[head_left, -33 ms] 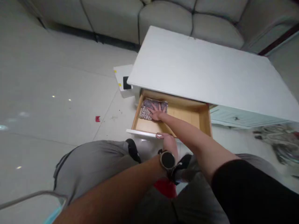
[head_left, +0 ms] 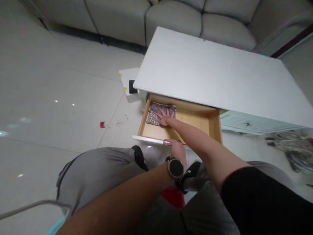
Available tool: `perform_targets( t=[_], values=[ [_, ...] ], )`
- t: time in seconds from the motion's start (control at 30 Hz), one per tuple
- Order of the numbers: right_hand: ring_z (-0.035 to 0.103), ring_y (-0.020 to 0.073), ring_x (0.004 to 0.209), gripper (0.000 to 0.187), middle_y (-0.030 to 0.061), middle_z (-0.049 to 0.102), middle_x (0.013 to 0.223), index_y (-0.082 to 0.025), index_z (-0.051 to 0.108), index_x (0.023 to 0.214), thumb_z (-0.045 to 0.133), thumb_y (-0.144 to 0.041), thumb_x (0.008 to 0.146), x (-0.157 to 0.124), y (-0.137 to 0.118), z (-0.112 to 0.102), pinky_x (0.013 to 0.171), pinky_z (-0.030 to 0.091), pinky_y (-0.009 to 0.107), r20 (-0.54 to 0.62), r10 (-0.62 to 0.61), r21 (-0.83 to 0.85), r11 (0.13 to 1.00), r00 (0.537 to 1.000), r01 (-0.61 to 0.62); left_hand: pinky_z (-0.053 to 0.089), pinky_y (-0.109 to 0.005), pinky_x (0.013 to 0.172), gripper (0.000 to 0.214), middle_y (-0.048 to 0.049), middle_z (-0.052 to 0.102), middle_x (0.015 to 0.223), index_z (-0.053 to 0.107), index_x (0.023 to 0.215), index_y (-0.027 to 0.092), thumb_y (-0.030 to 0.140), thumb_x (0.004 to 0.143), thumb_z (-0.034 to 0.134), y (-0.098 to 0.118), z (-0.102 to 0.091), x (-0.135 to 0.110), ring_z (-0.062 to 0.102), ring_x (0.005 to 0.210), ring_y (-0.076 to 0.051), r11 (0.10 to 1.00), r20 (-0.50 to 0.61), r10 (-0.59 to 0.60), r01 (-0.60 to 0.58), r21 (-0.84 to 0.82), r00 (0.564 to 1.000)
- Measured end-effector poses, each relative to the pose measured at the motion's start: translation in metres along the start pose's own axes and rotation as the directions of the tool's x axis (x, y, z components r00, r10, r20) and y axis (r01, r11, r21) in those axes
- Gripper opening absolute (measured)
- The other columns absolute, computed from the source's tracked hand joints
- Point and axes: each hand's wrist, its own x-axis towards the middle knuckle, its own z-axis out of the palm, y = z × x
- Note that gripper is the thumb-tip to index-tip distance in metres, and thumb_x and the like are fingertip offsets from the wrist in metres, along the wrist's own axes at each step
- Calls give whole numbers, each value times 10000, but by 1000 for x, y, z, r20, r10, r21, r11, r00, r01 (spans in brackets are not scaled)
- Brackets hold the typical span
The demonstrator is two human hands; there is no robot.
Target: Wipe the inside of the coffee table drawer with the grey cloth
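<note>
A wooden drawer (head_left: 193, 124) is pulled out from under the white tabletop. In its left part lies a folded patterned cloth (head_left: 153, 118), purplish and leopard-spotted. My right hand (head_left: 164, 119) rests flat on this cloth, fingers spread. At the drawer's white front panel (head_left: 146, 139), my left hand (head_left: 174, 143) has its fingers hooked over the top edge. A round dark watch (head_left: 176, 167) is on my left wrist. My right forearm crosses above the drawer and hides part of its inside.
The white table (head_left: 215, 71) stands before a grey sofa (head_left: 171, 19). A white box (head_left: 129, 75) with a black item sits by its left end. A small red scrap (head_left: 102, 124) lies on the tiled floor. Coiled cables or hoses (head_left: 293, 148) lie at the right.
</note>
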Motion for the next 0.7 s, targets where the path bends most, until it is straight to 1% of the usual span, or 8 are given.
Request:
perform_targets(
  t=[0.07,0.13,0.2,0.27,0.37,0.5,0.6,0.7],
  values=[
    [-157,409,1542,645,-124,-152,1704,-557,87,1583,257,-683,973,4,10,-6,1120,-41,792,20,-1,-7,1000,1000,1,474,-691,987,546,-337,623,1305,661,1289,-26,-63,825,375,-4,-1,-6,547,1300,-467,979,55,-25,13,201,998],
    [-152,410,1543,656,-125,-149,1704,-559,73,1582,243,-703,965,6,22,-9,1125,-34,787,24,-7,-18,1000,1000,7,497,-657,978,524,-309,635,1309,664,1300,2,-28,857,384,-5,-1,-10,561,1289,-450,941,77,-27,0,339,997],
    [-148,409,1544,666,-126,-137,1706,-555,74,1584,234,-717,958,5,36,-9,1132,-22,781,21,-17,-32,999,1000,17,502,-651,970,528,-288,644,1310,663,1310,28,-21,868,378,-6,2,-11,566,1285,-442,932,50,-17,-2,363,999],
    [-137,412,1546,679,-118,-123,1710,-541,82,1590,234,-723,954,3,51,-8,1137,-10,776,20,-27,-46,999,999,28,474,-674,986,539,-303,629,1323,656,1315,19,-27,860,371,-7,7,-11,539,1310,-454,959,10,-26,22,284,1000],
    [-114,413,1550,689,-105,-99,1716,-523,91,1598,241,-717,954,-4,75,-3,1139,4,775,13,-33,-72,997,999,34,389,-722,1040,534,-329,602,1341,636,1333,4,6,881,351,-11,20,-8,457,1378,-475,997,-55,-58,61,53,997],
    [-111,407,1552,688,-102,-94,1718,-519,116,1599,235,-717,951,-17,113,6,1138,35,780,-13,-11,-81,997,1000,10,283,-769,1078,538,-337,575,1365,617,1361,28,75,918,315,-17,35,-6,344,1445,-496,962,-140,-89,48,-270,986],
    [-101,420,1551,697,-84,-83,1722,-512,126,1601,225,-727,945,-30,152,13,1133,49,785,-20,45,-79,996,999,-47,222,-784,1094,575,-353,535,1401,589,1382,0,62,910,264,-19,38,-7,304,1461,-507,948,-114,-86,46,-314,990],
    [-60,436,1551,711,-54,-58,1727,-490,127,1609,220,-724,944,-48,195,21,1137,67,780,-23,150,-77,985,988,-152,187,-777,1111,600,-370,514,1412,571,1377,-50,18,885,236,-19,32,-8,291,1466,-508,950,-100,-59,25,-311,993]
  ],
)
